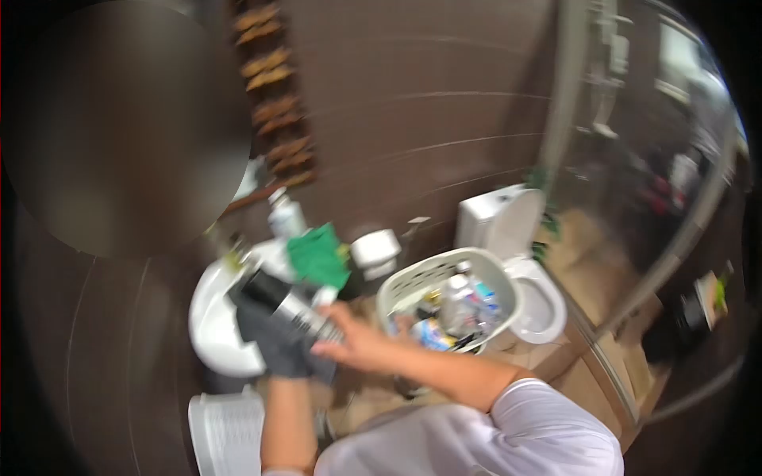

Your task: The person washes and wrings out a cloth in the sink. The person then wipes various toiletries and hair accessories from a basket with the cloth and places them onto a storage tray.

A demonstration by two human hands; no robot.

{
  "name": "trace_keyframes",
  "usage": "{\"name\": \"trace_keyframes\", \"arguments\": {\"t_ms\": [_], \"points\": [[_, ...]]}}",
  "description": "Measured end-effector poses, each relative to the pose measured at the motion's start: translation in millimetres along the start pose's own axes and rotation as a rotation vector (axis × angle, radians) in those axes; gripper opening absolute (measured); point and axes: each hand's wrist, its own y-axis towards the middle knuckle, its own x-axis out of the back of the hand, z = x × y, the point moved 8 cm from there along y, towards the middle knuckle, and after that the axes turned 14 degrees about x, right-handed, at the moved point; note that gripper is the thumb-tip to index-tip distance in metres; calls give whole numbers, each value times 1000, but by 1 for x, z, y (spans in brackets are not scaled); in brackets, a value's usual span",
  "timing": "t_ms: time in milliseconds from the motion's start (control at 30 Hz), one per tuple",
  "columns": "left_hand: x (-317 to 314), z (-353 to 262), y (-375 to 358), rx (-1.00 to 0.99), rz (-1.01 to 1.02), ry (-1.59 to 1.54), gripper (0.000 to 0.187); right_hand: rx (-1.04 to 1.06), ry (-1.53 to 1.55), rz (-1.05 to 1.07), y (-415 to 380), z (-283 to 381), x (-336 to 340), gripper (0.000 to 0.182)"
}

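Observation:
A black and silver bottle or can [294, 308] is tilted over the washbasin's near right side, blurred by motion. My right hand [349, 341] is closed around its lower silver end. A dark grey cloth [274, 343] lies against the bottle's side and covers my left hand, whose fingers are hidden; the cloth seems to be held by that hand against the bottle. A green cloth [319, 258] hangs on the rim of the white washbasin [226, 337], just beyond the bottle. Behind it stands a white bottle [286, 216].
A pale laundry basket [389, 297] with several bottles and packages stands right of my hands. Beyond it is a white toilet [556, 305] with its lid up. A glass shower screen [619, 198] is at right. A white ribbed container [226, 428] sits lower left. A round mirror [127, 127] hangs upper left.

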Motion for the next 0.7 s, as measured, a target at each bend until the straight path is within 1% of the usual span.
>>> {"name": "trace_keyframes", "arguments": {"t_ms": [33,67,100,133,167,200,233,267,300,333,367,433,467,500,567,600,633,700], "points": [[-26,-13,-13,-347,-295,784,27,-96,-275,78,7,20,12,67],[-63,-10,-21,-597,-570,1609,34,-38,-295,71,14,11,8,67],[-85,-9,-24,-500,-441,1680,34,13,-324,56,21,20,10,65],[-75,2,-17,-509,-389,1638,34,69,-417,80,22,17,5,63],[-62,10,-10,-522,-330,1596,33,39,-407,124,24,20,-1,64],[-70,-15,-16,-508,-396,1611,33,8,-362,170,26,25,-7,63],[-78,-48,-23,-290,-509,1474,25,-30,-320,210,25,26,-13,62],[-73,-61,-34,-84,-611,1316,20,-17,-94,210,20,18,-26,59],[-67,-77,-39,-135,-627,1167,20,-15,128,211,14,9,-40,56],[-59,-91,-43,-230,-591,1009,20,-178,381,310,11,19,-50,50],[-51,-102,-47,-304,-541,851,21,-172,405,336,10,25,-54,50],[-35,-110,-52,-353,-454,618,22,-613,1516,498,-16,50,-90,51],[-28,-110,-56,-351,-429,532,23,-744,1574,572,-30,48,-103,61],[-22,-109,-60,-349,-414,472,23,-745,1586,588,-32,51,-108,61],[-9,-98,-69,-333,-421,406,25,-788,1828,513,-30,59,-112,59],[-3,-88,-72,-318,-435,387,26,-803,1831,496,-23,59,-110,60],[5,-79,-76,-309,-454,377,27,-768,1706,456,-16,52,-112,56],[16,-59,-84,-317,-513,392,29,-489,1074,324,4,35,-98,44]]}}
